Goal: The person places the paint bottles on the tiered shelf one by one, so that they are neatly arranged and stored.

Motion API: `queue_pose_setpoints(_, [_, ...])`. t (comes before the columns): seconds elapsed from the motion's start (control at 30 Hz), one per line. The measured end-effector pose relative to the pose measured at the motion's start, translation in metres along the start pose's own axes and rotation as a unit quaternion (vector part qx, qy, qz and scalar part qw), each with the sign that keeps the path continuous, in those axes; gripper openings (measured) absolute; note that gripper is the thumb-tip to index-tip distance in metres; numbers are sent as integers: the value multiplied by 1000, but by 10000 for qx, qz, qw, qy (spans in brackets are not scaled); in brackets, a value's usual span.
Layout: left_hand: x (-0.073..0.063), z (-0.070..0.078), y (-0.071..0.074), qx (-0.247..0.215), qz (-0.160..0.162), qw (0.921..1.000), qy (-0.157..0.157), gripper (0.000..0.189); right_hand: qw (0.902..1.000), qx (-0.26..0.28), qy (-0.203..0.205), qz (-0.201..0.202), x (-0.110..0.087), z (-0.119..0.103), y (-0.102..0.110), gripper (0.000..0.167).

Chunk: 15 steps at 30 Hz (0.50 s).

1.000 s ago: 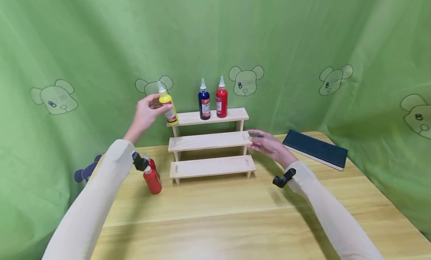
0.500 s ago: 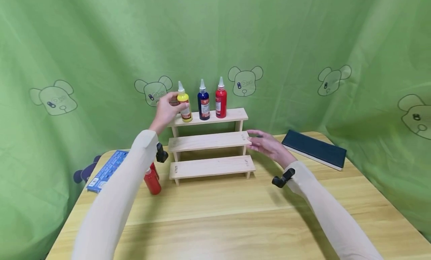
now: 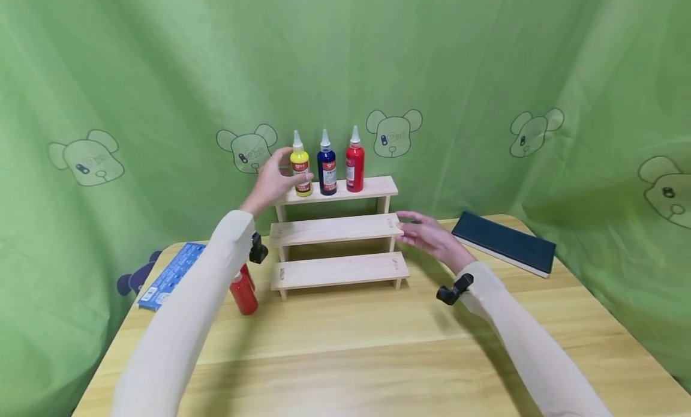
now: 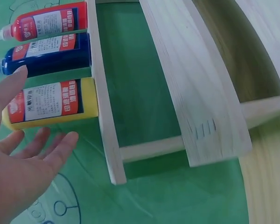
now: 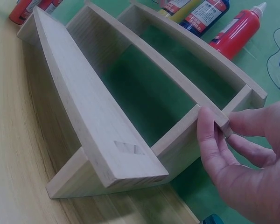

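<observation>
Fingers (image 4: 67,142) of the left hand (image 3: 272,181) lie spread, seemingly released, about the yellow bottle (image 4: 51,105); whether they touch it I cannot tell from here. It stands upright on the top shelf (image 3: 376,188), just beside the blue bottle (image 3: 327,165), the red bottle (image 3: 354,165) beyond. Expected handling: light, squeezable, slightly slippery; best held round the label, below the nozzle. The right hand (image 3: 432,238) pinches the rack's middle shelf (image 3: 335,227) at its end. Compared with one second ago: the yellow bottle, then gripped and tilted at the top shelf's left end, has moved inward and upright; a blue pack (image 3: 173,274) now shows on the surface (image 3: 345,363).
</observation>
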<state>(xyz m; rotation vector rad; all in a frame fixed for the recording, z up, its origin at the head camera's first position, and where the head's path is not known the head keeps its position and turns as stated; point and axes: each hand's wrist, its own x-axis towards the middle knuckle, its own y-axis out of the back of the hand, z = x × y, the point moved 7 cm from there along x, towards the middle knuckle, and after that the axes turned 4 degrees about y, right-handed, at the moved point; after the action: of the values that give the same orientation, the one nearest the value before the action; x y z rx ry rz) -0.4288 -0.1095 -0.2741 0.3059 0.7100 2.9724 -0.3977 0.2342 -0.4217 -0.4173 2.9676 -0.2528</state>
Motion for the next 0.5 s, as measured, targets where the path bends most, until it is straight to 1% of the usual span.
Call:
queue_pose_setpoints(0.13, [-8, -4, 12, 23, -61, 10000, 41, 85, 10000, 73, 51, -30, 0, -1, -1, 64])
queue_pose_setpoints(0.27, [-21, -14, 29, 83, -75, 9999, 105, 87, 10000, 79, 1, -11, 0, 0, 0, 64])
queue_pose_setpoints(0.37, [-33, -23, 44, 164, -41, 9998, 111, 86, 10000, 53, -20, -5, -1, 1, 0, 63])
queue_pose_setpoints(0.43, [-43, -27, 56, 125, -50, 9999, 76, 85, 10000, 34, 6, -34, -2, 1, 0, 63])
queue_pose_setpoints(0.5, [-55, -33, 67, 96, -185, 9998, 46, 82, 10000, 13, 17, -39, -2, 1, 0, 63])
